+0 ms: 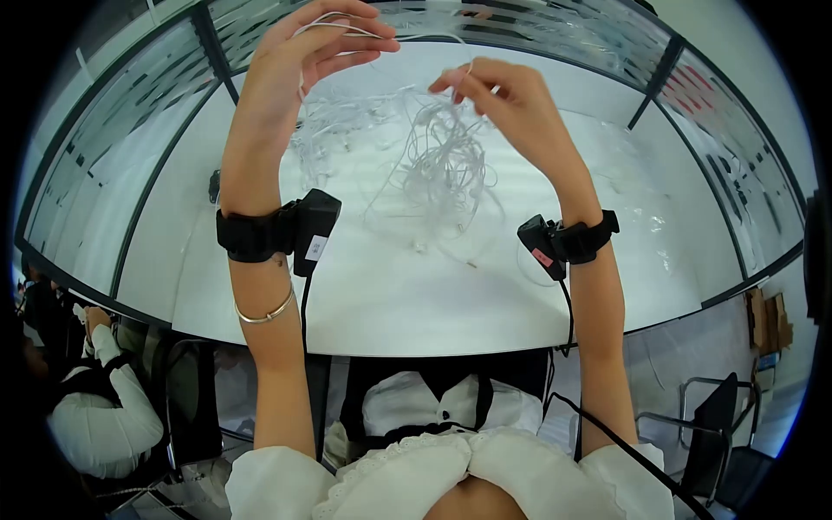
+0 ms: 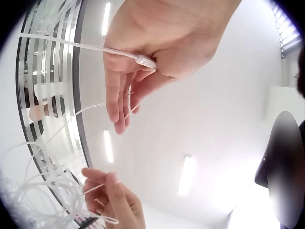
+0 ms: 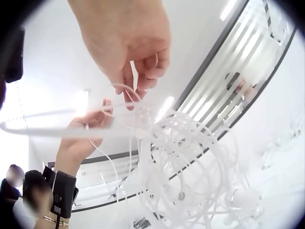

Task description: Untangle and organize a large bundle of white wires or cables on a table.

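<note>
My left hand [image 1: 290, 65] is raised at the far side of the table, its fingers long and pointing right. A white cable [image 2: 81, 45] runs across these fingers, and its thicker plug end [image 2: 147, 62] is tucked at the base of the thumb. To the right, my right hand [image 1: 511, 91] pinches the same strand between thumb and fingertips. Below and beside it hangs a loose tangle of white cable [image 1: 446, 156], with many loops crossing. In the right wrist view this tangle [image 3: 186, 162] fills the space beneath the fingers.
More white cables [image 1: 338, 126] in clear wrapping lie on the white table [image 1: 390, 321] at the back left. A small cable end [image 1: 471, 263] lies nearer the front. Striped glass partitions [image 1: 728, 165] border the table. Another person [image 1: 104, 407] sits at the left; a chair [image 1: 715, 425] stands at the right.
</note>
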Motion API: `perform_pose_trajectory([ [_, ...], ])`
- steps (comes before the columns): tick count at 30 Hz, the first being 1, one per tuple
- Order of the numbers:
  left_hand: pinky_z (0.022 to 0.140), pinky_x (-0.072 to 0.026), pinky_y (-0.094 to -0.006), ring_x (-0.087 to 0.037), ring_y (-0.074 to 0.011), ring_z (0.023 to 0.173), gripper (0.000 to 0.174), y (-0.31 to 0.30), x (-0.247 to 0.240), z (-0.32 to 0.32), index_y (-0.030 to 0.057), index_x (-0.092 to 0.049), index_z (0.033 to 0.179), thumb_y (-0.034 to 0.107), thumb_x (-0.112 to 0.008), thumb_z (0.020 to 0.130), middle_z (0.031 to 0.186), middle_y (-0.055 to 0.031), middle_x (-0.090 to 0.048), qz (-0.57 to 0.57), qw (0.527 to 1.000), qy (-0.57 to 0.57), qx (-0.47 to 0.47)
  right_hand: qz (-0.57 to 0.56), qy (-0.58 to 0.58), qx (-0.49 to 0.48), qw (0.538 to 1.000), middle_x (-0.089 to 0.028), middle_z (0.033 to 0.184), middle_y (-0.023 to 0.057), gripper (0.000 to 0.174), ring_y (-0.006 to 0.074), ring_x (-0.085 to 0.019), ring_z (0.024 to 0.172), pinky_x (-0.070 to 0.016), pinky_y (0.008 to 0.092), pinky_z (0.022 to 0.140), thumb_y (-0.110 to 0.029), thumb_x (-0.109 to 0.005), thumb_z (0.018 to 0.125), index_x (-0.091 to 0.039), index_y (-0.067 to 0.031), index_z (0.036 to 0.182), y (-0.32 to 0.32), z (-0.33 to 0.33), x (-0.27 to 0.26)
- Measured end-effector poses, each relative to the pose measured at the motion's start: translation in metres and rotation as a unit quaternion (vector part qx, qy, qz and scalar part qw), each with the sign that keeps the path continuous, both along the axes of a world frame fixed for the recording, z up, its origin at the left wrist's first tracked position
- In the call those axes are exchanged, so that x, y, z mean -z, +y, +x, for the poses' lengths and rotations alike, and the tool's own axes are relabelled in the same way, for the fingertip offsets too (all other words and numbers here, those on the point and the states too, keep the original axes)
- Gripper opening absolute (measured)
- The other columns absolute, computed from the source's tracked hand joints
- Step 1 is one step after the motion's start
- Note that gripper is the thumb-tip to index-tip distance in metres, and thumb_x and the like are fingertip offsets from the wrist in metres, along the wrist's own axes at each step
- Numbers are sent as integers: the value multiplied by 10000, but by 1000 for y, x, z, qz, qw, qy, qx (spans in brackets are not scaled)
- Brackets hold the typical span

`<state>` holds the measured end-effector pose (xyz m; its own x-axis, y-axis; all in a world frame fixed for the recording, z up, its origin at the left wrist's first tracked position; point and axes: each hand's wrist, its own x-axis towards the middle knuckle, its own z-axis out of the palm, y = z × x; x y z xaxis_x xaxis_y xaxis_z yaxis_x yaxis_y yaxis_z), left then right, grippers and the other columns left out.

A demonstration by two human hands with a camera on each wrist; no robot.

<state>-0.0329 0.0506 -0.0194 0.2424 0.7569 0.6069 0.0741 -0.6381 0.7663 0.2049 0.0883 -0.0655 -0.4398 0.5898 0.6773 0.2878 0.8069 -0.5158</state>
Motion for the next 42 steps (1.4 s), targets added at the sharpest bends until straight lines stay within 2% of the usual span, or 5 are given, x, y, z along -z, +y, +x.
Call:
perform_pose_trajectory([
  [15, 985, -452, -342, -641, -291, 1050, 296, -9, 0, 13, -20, -569, 1139, 113, -423, 919, 1101, -183, -645, 13, 999, -22, 35, -99, 103, -105, 984, -698, 806, 98, 466, 134, -641, 744, -491, 259, 714, -425, -454, 982, -701, -31, 948, -11, 30, -22],
  [25, 982, -453, -344, -645, -282, 1040, 285, -12, -3, 15, -11, -575, 1124, 126, -420, 928, 1079, -179, -652, 17, 999, -25, 45, -247, 58, -195, 947, -640, 617, 54, 487, 124, -572, 568, -458, 243, 666, -441, -361, 1003, -655, -55, 957, -10, 37, -24],
  [31, 964, -454, -327, -647, -254, 1027, 274, -4, 3, 11, -1, -582, 1100, 145, -433, 923, 1061, -150, -659, 24, 999, -1, 26, -229, -12, -107, 967, -646, 654, 63, 423, 152, -610, 664, -459, 273, 693, -394, -445, 974, -690, -55, 911, 8, 24, -21],
  [35, 950, -455, -300, -650, -209, 1012, 240, 18, 20, 4, 37, -600, 1065, 172, -464, 920, 1040, -102, -667, -21, 999, 48, -3, 5, -132, 81, 988, -661, 725, 81, 343, 225, -596, 677, -457, 301, 647, -335, -513, 930, -712, -79, 819, 34, 13, 24],
  [42, 924, -466, -277, -651, -172, 980, 205, 25, 28, 2, 60, -603, 1024, 173, -481, 905, 1011, -62, -661, -90, 989, 112, 22, -151, -153, 47, 975, -674, 743, 81, 284, 207, -607, 682, -464, 308, 647, -273, -545, 899, -709, -46, 855, 31, 7, 35],
])
